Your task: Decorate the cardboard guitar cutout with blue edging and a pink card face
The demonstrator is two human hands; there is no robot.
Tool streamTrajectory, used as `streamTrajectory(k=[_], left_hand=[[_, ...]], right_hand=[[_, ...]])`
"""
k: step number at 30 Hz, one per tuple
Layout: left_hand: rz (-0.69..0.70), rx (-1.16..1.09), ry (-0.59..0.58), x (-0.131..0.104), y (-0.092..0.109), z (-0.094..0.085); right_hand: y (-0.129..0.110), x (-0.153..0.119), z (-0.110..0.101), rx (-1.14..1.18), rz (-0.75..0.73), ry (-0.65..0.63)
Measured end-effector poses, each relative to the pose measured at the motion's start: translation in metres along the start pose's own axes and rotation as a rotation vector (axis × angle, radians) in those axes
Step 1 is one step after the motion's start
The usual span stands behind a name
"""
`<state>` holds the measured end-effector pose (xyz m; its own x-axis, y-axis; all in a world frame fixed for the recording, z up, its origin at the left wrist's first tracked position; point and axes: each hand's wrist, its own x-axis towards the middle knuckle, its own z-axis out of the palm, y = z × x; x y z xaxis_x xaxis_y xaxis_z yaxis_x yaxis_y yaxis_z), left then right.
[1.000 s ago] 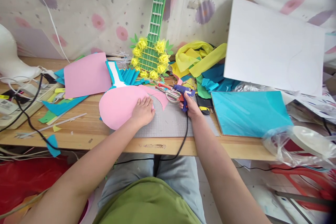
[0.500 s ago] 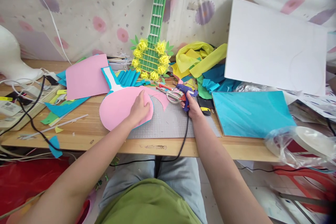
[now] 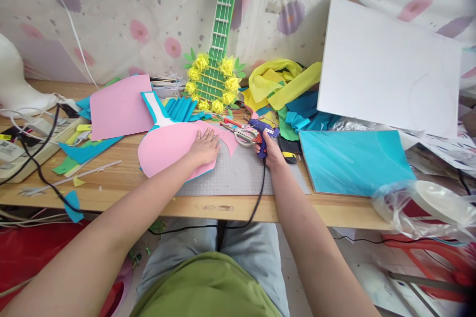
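My left hand [image 3: 205, 147] lies flat, fingers spread, on the right part of a rounded pink sheet [image 3: 167, 147]. Blue edging shows along the sheet's lower right rim, and a white neck with blue borders [image 3: 158, 110] extends from its top. In my right hand [image 3: 270, 151] is a dark blue glue gun [image 3: 263, 129], its black cord hanging over the table's front edge. Beside the gun's left side lie scissors [image 3: 245, 136]. A pink scrap [image 3: 229, 142] sits between my hands on the grey cutting mat [image 3: 238, 174].
A green paper guitar with yellow flowers [image 3: 219, 34] stands at the back. Yellow crepe paper [image 3: 282, 79], a blue panel [image 3: 357, 162] and a leaning white board [image 3: 386, 67] are to the right. Power strips [image 3: 40, 143] and a pink sheet [image 3: 119, 108] lie left.
My left hand has gone from curled fingers to a flat, spread palm, slightly further right on the pink sheet. My right hand still holds the glue gun in about the same place.
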<state>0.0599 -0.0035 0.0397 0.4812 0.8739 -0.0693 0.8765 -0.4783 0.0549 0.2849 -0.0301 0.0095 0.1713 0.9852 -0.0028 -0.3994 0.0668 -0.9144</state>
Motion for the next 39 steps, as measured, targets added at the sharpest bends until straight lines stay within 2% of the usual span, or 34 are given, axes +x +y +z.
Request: streamTrajectory(k=[10,13,19,22,24,26,29,32,36,39], left_hand=[[-0.007,-0.028,0.013,0.004,0.001,0.005],[-0.002,-0.052,0.049,0.002,0.000,0.005],[0.002,-0.161,0.160,-0.009,-0.002,-0.011],[0.150,-0.120,0.071,-0.019,0.004,-0.017],[0.278,-0.084,-0.019,-0.025,0.010,-0.014],[0.335,-0.052,-0.062,-0.027,0.013,-0.006],[0.325,-0.003,-0.056,-0.025,0.015,0.006],[0.303,-0.015,-0.065,-0.023,0.014,0.010],[0.268,-0.191,-0.087,-0.020,0.009,0.001],[0.156,-0.449,0.029,-0.017,-0.001,-0.013]], right_hand=[[-0.002,-0.003,0.002,-0.023,-0.006,-0.018],[-0.002,-0.003,0.002,-0.021,-0.007,-0.008],[-0.002,-0.002,0.001,0.025,0.009,0.008],[-0.001,-0.002,0.001,0.031,0.006,-0.002],[-0.001,-0.001,0.000,0.035,0.004,-0.011],[0.000,-0.001,-0.001,0.029,-0.001,-0.015],[0.001,0.000,-0.001,0.009,-0.012,-0.016],[0.000,-0.001,0.000,0.010,-0.020,-0.016],[0.001,-0.001,0.000,0.023,-0.011,-0.011],[0.002,0.001,-0.002,0.020,-0.003,-0.011]])
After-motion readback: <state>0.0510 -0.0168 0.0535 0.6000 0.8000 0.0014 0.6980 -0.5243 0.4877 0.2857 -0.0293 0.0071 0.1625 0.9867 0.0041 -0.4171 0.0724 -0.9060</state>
